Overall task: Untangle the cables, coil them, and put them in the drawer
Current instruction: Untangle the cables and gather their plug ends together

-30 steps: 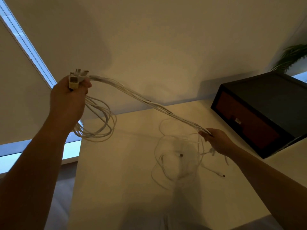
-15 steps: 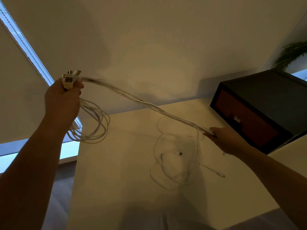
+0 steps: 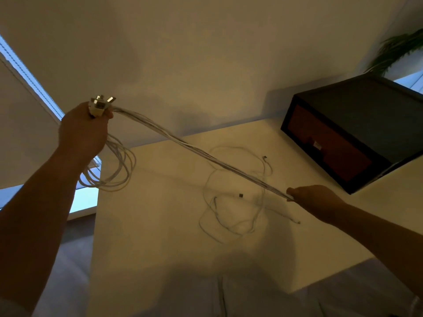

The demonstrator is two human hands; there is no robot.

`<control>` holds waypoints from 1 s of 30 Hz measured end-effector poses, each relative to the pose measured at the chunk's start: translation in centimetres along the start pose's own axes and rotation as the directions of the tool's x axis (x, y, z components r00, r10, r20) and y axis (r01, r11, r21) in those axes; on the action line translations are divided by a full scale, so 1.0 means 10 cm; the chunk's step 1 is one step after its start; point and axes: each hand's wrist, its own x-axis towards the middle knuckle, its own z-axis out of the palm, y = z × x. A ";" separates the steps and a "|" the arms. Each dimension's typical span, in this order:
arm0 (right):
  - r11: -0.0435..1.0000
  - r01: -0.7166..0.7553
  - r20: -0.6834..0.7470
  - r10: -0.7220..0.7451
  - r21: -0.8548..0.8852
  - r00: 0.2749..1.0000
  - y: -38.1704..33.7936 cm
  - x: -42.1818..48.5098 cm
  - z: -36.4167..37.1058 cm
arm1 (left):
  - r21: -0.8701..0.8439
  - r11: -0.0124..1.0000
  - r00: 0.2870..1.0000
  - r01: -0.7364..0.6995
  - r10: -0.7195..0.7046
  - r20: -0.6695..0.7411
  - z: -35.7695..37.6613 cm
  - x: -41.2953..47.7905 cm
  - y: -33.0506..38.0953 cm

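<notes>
Cables: a bundle of white cables (image 3: 201, 154) is stretched in the air between the two hands, above the table.
Plugs: the plug ends (image 3: 100, 105) stick out from the top of the left fist.
Left hand (image 3: 83, 131): it is raised at the left, with the fingers curled tight around the plug ends; several loops (image 3: 114, 170) hang under it.
Right hand (image 3: 315, 202): it is lower, near the drawer box, and the fingers are closed on the other end of the bundle.
Loose cables (image 3: 233, 202): more white cables lie in a tangle on the table, under the stretched bundle.
Table (image 3: 148, 225): pale top, standing against the wall.
Drawer box (image 3: 357, 131): dark, with a reddish drawer front, at the right on the table.
Plant (image 3: 398, 51): behind the box.
Window (image 3: 27, 72): at the left.
</notes>
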 end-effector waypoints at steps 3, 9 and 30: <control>0.999 0.049 -0.050 -0.050 -0.012 0.998 0.02 -0.08 0.03 | 0.075 0.997 1.000 0.012 -0.014 0.021 0.03 0.07 -0.13; 0.990 0.124 -0.197 -0.108 0.073 0.974 -0.06 -0.21 0.19 | 0.151 0.988 1.000 0.029 -0.029 -0.008 0.13 0.17 -0.36; 0.917 -0.145 0.215 0.237 -0.372 0.947 0.23 -0.33 0.56 | 0.668 0.726 0.505 -0.163 -0.520 0.689 0.80 -0.77 -0.95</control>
